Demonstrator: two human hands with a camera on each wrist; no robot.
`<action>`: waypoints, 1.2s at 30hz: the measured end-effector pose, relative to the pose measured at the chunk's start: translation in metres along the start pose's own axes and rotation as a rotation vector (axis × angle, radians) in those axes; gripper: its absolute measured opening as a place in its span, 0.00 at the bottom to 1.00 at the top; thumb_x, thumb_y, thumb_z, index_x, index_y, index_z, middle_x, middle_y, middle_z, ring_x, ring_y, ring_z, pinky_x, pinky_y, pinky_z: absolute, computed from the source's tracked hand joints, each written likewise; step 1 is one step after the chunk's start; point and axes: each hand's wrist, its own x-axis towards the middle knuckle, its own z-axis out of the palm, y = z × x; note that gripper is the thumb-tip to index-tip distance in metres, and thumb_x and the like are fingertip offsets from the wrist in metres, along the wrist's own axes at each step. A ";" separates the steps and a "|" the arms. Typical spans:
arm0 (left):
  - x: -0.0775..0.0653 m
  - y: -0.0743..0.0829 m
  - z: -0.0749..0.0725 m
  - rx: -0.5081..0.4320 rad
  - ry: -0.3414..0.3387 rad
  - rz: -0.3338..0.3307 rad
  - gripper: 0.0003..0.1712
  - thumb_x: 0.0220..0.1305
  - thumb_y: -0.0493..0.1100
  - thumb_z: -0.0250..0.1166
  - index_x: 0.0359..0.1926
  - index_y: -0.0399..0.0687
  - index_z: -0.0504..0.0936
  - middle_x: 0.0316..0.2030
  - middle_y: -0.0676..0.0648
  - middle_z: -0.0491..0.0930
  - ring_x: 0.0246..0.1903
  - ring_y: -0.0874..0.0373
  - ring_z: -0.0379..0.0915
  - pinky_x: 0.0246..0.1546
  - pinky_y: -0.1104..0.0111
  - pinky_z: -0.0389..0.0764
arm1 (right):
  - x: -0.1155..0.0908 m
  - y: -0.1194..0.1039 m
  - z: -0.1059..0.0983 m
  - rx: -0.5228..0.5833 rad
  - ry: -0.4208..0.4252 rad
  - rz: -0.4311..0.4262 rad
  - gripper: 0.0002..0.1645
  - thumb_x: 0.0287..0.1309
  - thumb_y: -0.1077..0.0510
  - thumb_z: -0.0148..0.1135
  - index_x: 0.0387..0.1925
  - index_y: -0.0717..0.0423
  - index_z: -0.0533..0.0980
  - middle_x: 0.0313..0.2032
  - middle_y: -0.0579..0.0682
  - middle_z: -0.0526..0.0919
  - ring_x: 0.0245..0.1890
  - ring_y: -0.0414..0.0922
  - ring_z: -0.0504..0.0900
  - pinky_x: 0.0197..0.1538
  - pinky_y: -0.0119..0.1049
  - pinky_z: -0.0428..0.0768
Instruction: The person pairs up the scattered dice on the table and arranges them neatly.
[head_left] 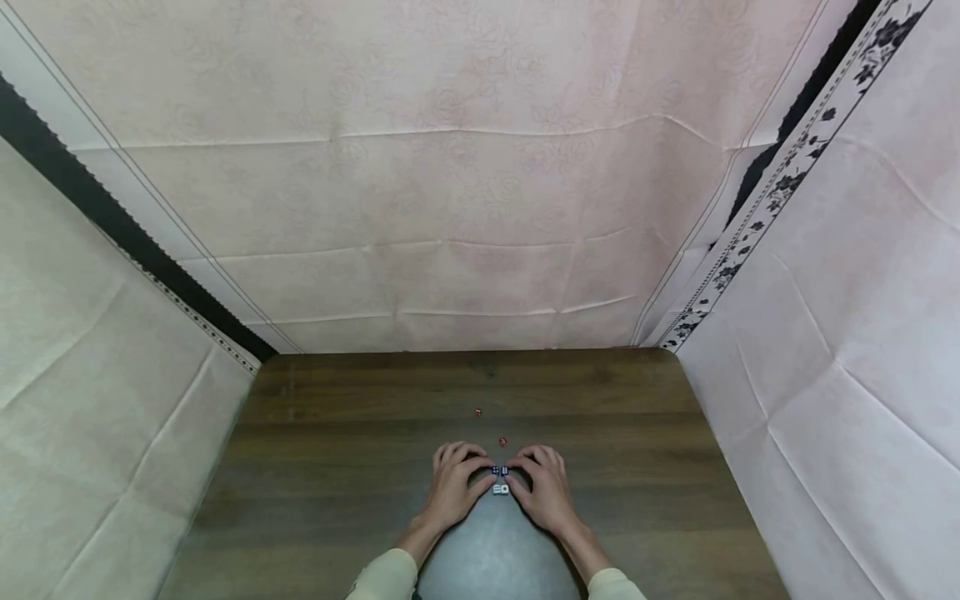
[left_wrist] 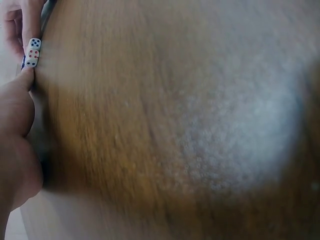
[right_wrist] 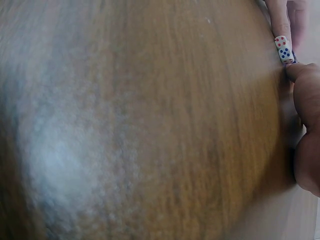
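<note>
Two dark blue dice (head_left: 500,471) sit side by side on the wooden table between my hands. Thumb and index finger of my left hand (head_left: 452,486) pinch the left one. From the other side, my right hand (head_left: 547,492) pinches the right one the same way. Just nearer to me, two white dice (head_left: 500,489) stand next to each other. Red and blue pips show on these white dice (left_wrist: 33,51) in the left wrist view, and the same white dice (right_wrist: 283,49) appear at the right wrist view's edge. The blue dice are mostly hidden in both wrist views.
One red die (head_left: 502,442) lies just beyond the fingertips, and another red die (head_left: 477,412) is farther back and left. The wooden table (head_left: 337,467) ends at a pale cloth (head_left: 465,292) behind it. More cloth hangs along both sides.
</note>
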 end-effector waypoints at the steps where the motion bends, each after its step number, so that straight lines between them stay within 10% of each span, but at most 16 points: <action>1: 0.000 0.000 0.001 0.003 0.008 0.005 0.09 0.68 0.48 0.83 0.47 0.56 0.96 0.53 0.50 0.89 0.60 0.44 0.80 0.70 0.34 0.66 | 0.000 0.000 0.000 0.001 0.002 -0.001 0.10 0.66 0.55 0.84 0.47 0.47 0.92 0.51 0.50 0.87 0.59 0.56 0.81 0.71 0.68 0.72; 36: -0.003 -0.004 0.007 0.031 0.059 0.035 0.09 0.68 0.50 0.82 0.47 0.59 0.95 0.53 0.53 0.87 0.60 0.46 0.78 0.69 0.35 0.64 | -0.001 0.002 0.000 0.003 -0.004 -0.004 0.10 0.66 0.54 0.83 0.48 0.45 0.92 0.50 0.48 0.86 0.59 0.55 0.81 0.71 0.65 0.71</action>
